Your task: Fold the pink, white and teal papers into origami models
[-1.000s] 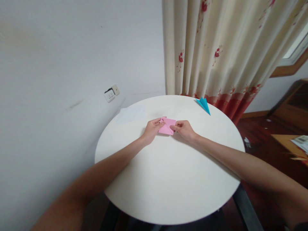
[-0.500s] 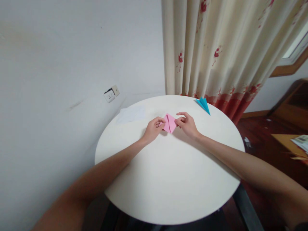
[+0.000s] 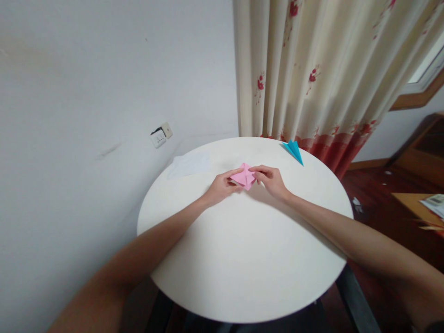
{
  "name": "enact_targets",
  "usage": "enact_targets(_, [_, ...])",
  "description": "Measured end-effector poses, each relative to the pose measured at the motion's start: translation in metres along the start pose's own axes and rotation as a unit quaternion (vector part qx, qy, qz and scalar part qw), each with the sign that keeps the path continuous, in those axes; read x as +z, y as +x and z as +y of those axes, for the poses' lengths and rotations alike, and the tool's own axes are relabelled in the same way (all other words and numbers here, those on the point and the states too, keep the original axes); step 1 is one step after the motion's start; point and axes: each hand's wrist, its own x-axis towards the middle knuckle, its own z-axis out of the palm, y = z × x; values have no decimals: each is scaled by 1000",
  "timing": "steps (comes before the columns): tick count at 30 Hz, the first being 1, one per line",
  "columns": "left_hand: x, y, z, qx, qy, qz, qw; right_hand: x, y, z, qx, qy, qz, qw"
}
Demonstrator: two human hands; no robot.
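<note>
I see pink folded paper (image 3: 244,176) past table (image 3: 243,259) centre, toward far edge. Left hand (image 3: 221,187) and right hand (image 3: 272,180) pinch its opposite corners. Light, thin, creases easily (likely slippery); best held at edges. Blue paper plane (image 3: 294,151) near far-right edge.

I have both bare forearms stretched forward, converging from the lower corners until the hands nearly meet. My left hand (image 3: 222,185) lies palm down with the wrist low, its thumb and forefinger drawn together in a pinch at the fingertips (image 3: 237,173). My right hand (image 3: 272,180) sits just beside it, knuckles raised and wrist slightly cocked, its forefinger and thumb closed toward the left hand's tips while the other fingers curl loosely under.
</note>
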Motion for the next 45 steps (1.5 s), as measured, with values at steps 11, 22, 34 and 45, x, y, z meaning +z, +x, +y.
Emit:
enact_targets(11, [2,-2,10,36,89,87,992,6,-3,2,2,-33,-19,999])
enact_targets(22, [6,-3,6,46,54,91,993,10,-2,10,12,31,5,999])
enact_targets(34, [6,-2,4,51,74,98,991,9,-3,10,17,18,4,1000])
enact_targets(45, [12,-4,7,-33,11,94,995,18,-11,4,9,-1,-42,999])
